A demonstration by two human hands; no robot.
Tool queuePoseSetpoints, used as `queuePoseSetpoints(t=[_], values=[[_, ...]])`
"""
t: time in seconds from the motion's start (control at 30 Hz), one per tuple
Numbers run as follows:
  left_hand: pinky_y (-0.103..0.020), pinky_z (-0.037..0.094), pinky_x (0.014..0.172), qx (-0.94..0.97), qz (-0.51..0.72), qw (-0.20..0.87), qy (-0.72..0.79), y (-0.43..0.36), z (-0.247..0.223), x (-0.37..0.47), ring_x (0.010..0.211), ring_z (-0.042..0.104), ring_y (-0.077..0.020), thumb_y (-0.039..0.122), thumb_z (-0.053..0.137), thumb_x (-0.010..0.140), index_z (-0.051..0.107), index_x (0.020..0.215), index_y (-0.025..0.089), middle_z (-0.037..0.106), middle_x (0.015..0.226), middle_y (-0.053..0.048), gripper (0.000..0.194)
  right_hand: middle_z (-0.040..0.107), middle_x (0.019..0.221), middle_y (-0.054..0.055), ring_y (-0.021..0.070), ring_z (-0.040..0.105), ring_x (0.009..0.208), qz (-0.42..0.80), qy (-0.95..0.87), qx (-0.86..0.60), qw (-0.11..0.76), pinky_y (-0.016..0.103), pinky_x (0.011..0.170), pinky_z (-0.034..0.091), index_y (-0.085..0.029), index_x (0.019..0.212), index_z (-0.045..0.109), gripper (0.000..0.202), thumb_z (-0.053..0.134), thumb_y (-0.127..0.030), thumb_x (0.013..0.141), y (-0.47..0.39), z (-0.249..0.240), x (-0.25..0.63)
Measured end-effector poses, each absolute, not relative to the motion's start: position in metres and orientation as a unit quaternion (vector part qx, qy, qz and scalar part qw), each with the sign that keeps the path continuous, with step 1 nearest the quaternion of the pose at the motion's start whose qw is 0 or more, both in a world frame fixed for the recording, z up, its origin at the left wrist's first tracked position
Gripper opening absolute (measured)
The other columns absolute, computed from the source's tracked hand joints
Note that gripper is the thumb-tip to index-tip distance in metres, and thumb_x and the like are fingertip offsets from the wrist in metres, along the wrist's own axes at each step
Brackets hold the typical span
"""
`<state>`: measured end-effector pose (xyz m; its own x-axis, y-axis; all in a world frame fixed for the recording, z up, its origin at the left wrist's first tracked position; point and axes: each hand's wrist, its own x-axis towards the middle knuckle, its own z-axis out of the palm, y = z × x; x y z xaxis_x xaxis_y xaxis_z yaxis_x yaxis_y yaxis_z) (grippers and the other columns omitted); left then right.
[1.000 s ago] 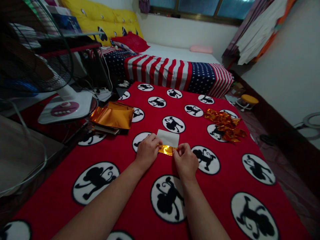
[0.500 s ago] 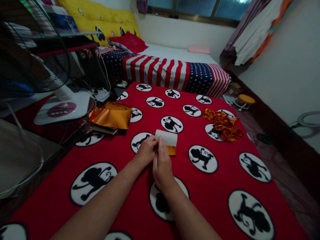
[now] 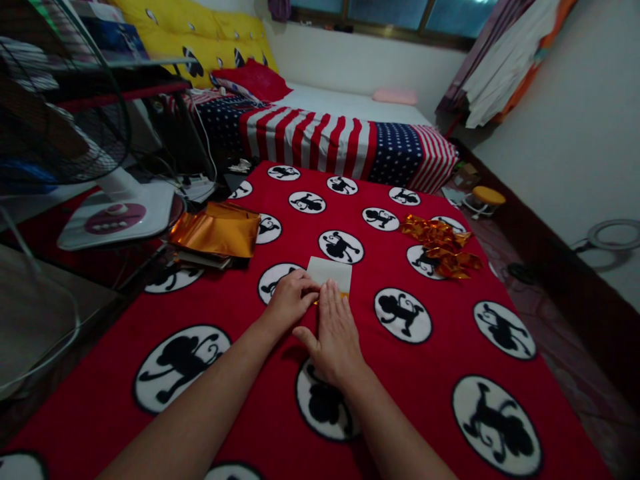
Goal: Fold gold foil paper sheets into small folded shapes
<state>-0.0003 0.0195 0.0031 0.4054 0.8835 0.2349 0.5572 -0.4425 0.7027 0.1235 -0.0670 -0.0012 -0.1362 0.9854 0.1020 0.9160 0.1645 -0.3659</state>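
Note:
A small sheet of foil paper [image 3: 329,272] lies on the red monkey-print cloth [image 3: 240,373], pale side up, with a strip of gold foil folded over along its near edge. My right hand [image 3: 339,330] lies flat over that folded strip, fingers stretched forward and thumb apart. My left hand [image 3: 295,293] is closed at the sheet's near left corner, its fingers curled and their tips against the paper. The right fingers cover most of the gold strip.
A stack of gold-orange foil sheets [image 3: 220,230] lies to the left, beside a white fan base [image 3: 117,213]. Several folded gold foil pieces [image 3: 440,243] are heaped at the right. Beyond the cloth stands a bed with a flag-patterned cover [image 3: 320,143]; a yellow-topped stool [image 3: 489,195] is at far right.
My right hand has turned from its edge to palm down and now lies flat on the fold, with its thumb spread. Less of the gold strip shows. My left hand stays at the left corner.

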Motion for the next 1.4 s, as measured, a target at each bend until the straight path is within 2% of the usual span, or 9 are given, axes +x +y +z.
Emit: queuePoseSetpoints(t=[0.27,0.43,0.63,0.73,0.9,1.0,1.07,1.27,1.4], values=[[-0.026,0.045,0.072,0.786,0.305,0.263,0.469,0.018,0.002,0.001,0.077,0.057,-0.0137,0.011,0.068,0.076,0.074,0.079,0.017,0.062,0.081,-0.003,0.009,0.013,0.157,0.019,0.0306,0.009,0.147,0.072,-0.733,-0.67,0.098,0.052,0.117,0.011,-0.003,0.149,0.027,0.095,0.034,-0.073,0.085,-0.076,0.002,0.14],[-0.026,0.046,0.072,0.783,0.305,0.269,0.471,0.017,0.003,-0.001,0.078,0.057,-0.0137,0.012,0.067,0.076,0.073,0.081,0.017,0.06,0.083,-0.002,0.009,0.013,0.157,0.018,0.0307,0.01,0.147,0.06,-0.73,-0.676,0.083,0.052,0.116,0.011,-0.003,0.149,0.028,0.091,0.035,-0.07,0.087,-0.078,0.003,0.143],[-0.025,0.047,0.07,0.789,0.276,0.293,0.464,0.021,0.003,-0.01,0.076,0.058,-0.0131,0.015,0.071,0.073,0.074,0.085,0.019,0.061,0.087,-0.002,0.014,0.013,0.158,0.018,0.0304,0.01,0.147,0.037,-0.726,-0.681,0.081,0.053,0.116,0.012,-0.003,0.149,0.027,0.087,0.035,-0.066,0.089,-0.082,-0.003,0.153],[-0.025,0.046,0.07,0.787,0.276,0.295,0.466,0.021,0.004,-0.01,0.076,0.057,-0.0133,0.015,0.071,0.073,0.075,0.086,0.019,0.061,0.087,-0.003,0.014,0.015,0.157,0.022,0.0325,0.01,0.147,0.023,-0.703,-0.705,0.085,0.054,0.115,0.012,0.0,0.148,0.027,0.088,0.036,-0.065,0.089,-0.085,-0.004,0.161],[-0.025,0.046,0.069,0.788,0.276,0.286,0.469,0.02,0.004,-0.007,0.075,0.056,-0.0135,0.016,0.07,0.074,0.074,0.086,0.019,0.06,0.086,-0.003,0.013,0.01,0.157,0.026,0.0352,0.001,0.147,-0.013,-0.682,-0.717,0.144,0.06,0.113,0.011,0.003,0.149,0.02,0.096,0.037,-0.069,0.087,-0.082,0.006,0.138],[-0.025,0.045,0.07,0.796,0.284,0.27,0.461,0.02,0.005,-0.008,0.077,0.056,-0.0138,0.012,0.065,0.076,0.074,0.086,0.018,0.061,0.084,-0.003,0.015,0.01,0.158,0.022,0.0325,0.005,0.147,0.039,-0.748,-0.648,0.139,0.053,0.116,0.013,0.0,0.15,0.021,0.095,0.039,-0.069,0.086,-0.075,0.008,0.112],[-0.025,0.045,0.07,0.798,0.289,0.269,0.454,0.02,0.005,-0.008,0.077,0.057,-0.0138,0.01,0.062,0.077,0.074,0.086,0.018,0.061,0.083,-0.003,0.017,0.013,0.157,0.022,0.032,0.01,0.147,0.071,-0.764,-0.628,0.129,0.05,0.116,0.017,0.002,0.149,0.021,0.097,0.038,-0.07,0.086,-0.072,0.006,0.107],[-0.026,0.048,0.073,0.785,0.271,0.301,0.47,0.025,0.006,-0.011,0.079,0.06,-0.0144,0.006,0.065,0.072,0.075,0.085,0.018,0.064,0.088,-0.004,0.02,0.016,0.156,0.021,0.0323,0.012,0.146,0.057,-0.75,-0.651,0.101,0.051,0.116,0.016,-0.001,0.148,0.028,0.098,0.042,-0.073,0.083,-0.078,-0.002,0.144],[-0.028,0.047,0.075,0.794,0.249,0.286,0.475,0.025,0.009,-0.005,0.081,0.06,-0.0158,0.006,0.061,0.076,0.074,0.081,0.019,0.065,0.086,-0.004,0.019,0.016,0.157,0.02,0.0312,0.012,0.147,0.04,-0.74,-0.665,0.095,0.05,0.116,0.017,-0.002,0.148,0.029,0.095,0.043,-0.07,0.083,-0.084,-0.002,0.156]])
